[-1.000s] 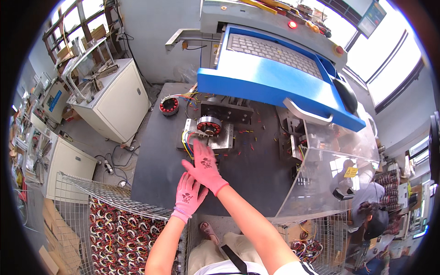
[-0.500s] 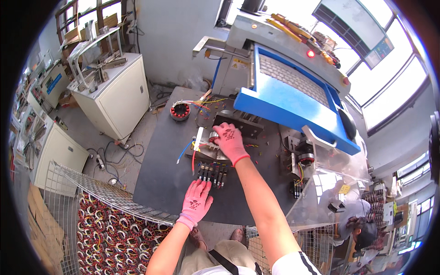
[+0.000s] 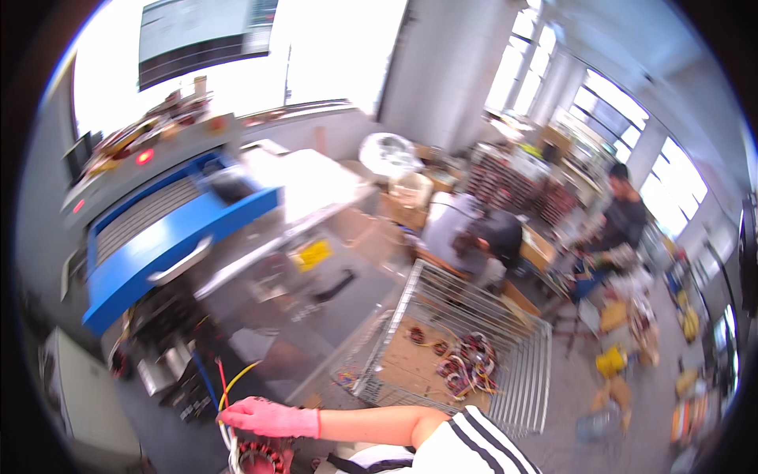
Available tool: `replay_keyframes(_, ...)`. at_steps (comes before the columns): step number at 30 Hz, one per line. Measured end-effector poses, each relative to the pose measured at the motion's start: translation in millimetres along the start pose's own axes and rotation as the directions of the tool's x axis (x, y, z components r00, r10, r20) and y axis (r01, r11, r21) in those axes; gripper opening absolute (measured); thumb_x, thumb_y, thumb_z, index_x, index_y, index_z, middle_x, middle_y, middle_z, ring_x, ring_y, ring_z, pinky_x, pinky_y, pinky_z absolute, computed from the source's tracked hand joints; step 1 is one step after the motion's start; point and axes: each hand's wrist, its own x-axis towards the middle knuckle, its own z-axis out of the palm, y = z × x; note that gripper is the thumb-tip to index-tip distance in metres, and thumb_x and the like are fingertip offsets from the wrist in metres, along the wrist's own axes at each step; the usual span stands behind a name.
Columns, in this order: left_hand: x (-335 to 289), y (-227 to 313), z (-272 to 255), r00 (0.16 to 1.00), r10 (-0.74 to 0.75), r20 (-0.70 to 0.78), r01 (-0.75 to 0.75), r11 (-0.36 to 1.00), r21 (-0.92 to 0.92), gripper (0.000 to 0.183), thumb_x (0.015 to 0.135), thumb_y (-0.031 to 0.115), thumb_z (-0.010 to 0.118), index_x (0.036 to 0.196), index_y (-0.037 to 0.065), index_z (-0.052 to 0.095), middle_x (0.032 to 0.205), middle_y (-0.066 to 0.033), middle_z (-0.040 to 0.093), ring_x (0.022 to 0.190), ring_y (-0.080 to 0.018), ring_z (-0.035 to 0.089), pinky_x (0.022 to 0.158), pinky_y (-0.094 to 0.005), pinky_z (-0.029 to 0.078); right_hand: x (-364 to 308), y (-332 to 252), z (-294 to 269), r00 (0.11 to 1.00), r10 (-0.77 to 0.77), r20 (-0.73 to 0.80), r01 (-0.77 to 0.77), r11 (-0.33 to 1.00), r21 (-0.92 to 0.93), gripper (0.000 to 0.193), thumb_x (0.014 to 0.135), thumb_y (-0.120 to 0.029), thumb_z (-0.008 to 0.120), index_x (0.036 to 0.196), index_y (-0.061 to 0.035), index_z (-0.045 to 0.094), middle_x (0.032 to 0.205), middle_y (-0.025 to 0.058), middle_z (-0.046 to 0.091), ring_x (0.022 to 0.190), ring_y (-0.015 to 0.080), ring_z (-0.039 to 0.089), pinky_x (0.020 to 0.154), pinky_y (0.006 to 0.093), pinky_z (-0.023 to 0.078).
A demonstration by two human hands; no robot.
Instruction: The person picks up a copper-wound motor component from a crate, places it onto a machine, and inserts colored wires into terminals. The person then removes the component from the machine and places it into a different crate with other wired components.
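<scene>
One pink-gloved right hand [image 3: 272, 419], fingers closed on coloured leads [image 3: 226, 395]; one red-wound stator [image 3: 267, 451] just below, at the lower edge; one probable left hand [image 3: 288, 455], a pink patch beside it, grip indeterminable; one dark desk [image 3: 170, 442], left; one wire basket [image 3: 530, 379], right. Handling: best with leads gathered, stator supported, nothing tugged.

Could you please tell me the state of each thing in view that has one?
Right hand: gloved, closed on the wires
Wires: gripped, coloured ends sticking up
Held-side wound ring: low in view, partly cut off
Basket: partly filled with loose wound rings
Red lamp: lit
Keyboard tray: extended, keys uncovered
</scene>
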Motion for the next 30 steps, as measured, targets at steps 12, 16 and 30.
replay_keyframes(12, -111, -37, 168, 0.675, -0.210, 0.707, 0.693, 0.510, -0.509, 0.054, 0.092, 0.035, 0.053, 0.136, 0.006, 0.039, 0.134, -0.0196, 0.044, 0.121, -0.0330, 0.046, 0.101, -0.0434, 0.041, -180, 88, -118, 0.998, -0.032, -0.063, 0.070, 0.316, 0.946, 0.034, 0.092, -0.020, 0.060, 0.124, -0.0094, 0.053, 0.096, -0.0034, 0.064, 0.064, 0.0024, 0.056, 0.051, 0.0149, 0.046)
replay_keyframes(16, -129, -59, 214, 0.769, -0.290, 0.570, 0.525, 0.795, -0.303, 0.060, 0.089, 0.047, 0.048, 0.135, 0.010, 0.041, 0.135, -0.0141, 0.044, 0.121, -0.0320, 0.046, 0.099, -0.0460, 0.041, -214, 103, -142, 0.983, -0.089, -0.158, 0.177, 0.285, 0.942, 0.031, 0.093, -0.019, 0.059, 0.122, -0.0086, 0.054, 0.094, -0.0015, 0.063, 0.061, 0.0027, 0.054, 0.055, 0.0155, 0.045)
replay_keyframes(30, -202, -66, 159, 0.919, -0.297, 0.260, 0.379, 0.478, -0.793, 0.084, 0.081, 0.069, 0.042, 0.138, 0.008, 0.039, 0.139, -0.0159, 0.043, 0.129, -0.0366, 0.040, 0.106, -0.0540, 0.031, -246, 12, -64, 0.988, -0.109, -0.113, 0.144, 0.917, 0.373, 0.022, 0.083, -0.003, 0.065, 0.104, -0.0047, 0.057, 0.081, 0.0051, 0.066, 0.066, 0.0069, 0.060, 0.057, 0.0226, 0.049)
